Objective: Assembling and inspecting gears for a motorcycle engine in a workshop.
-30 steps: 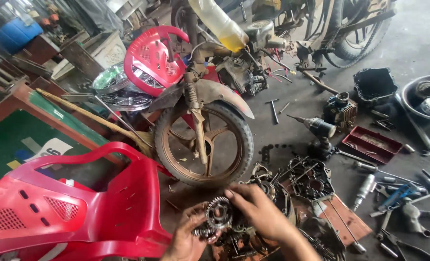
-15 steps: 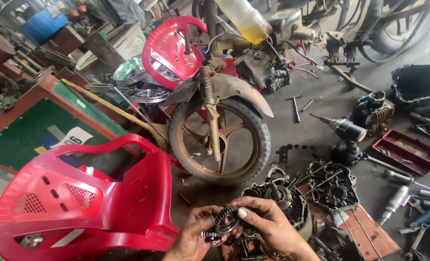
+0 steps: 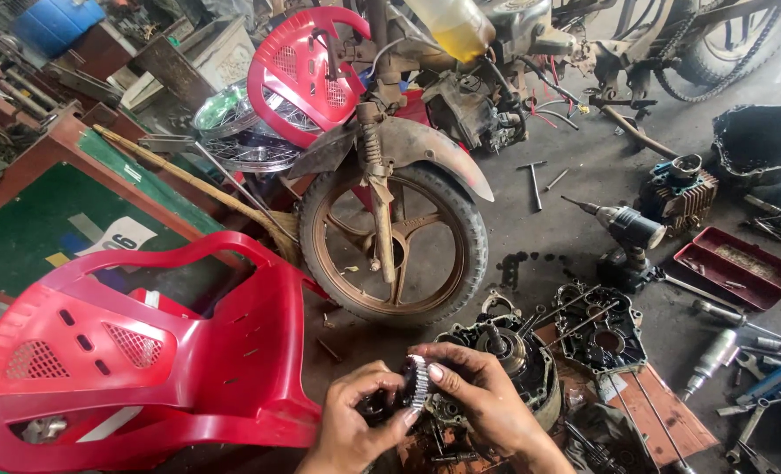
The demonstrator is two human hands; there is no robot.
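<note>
The toothed gear (image 3: 417, 383) sits low in the view, at about 6 o'clock from the front wheel (image 3: 393, 244), held on edge between both hands. The left hand (image 3: 355, 430) lies at 8 o'clock from the gear, fingers curled narrowly about its lower left side and the dark part behind it. The right hand (image 3: 482, 395) lies at 3 o'clock from the gear, thumb and forefinger pinched on its upper rim. Both hands are closed on the gear.

Directly behind the right hand, at 1 o'clock from the gear, rests the open engine case (image 3: 504, 347). A removed side cover (image 3: 603, 329) lies at 2 o'clock, near the case. A red plastic chair (image 3: 144, 360) lies at 9 o'clock. A cordless drill (image 3: 627, 230) stands at 1 o'clock, well apart, with a red parts tray (image 3: 731, 257) beside it.
</note>
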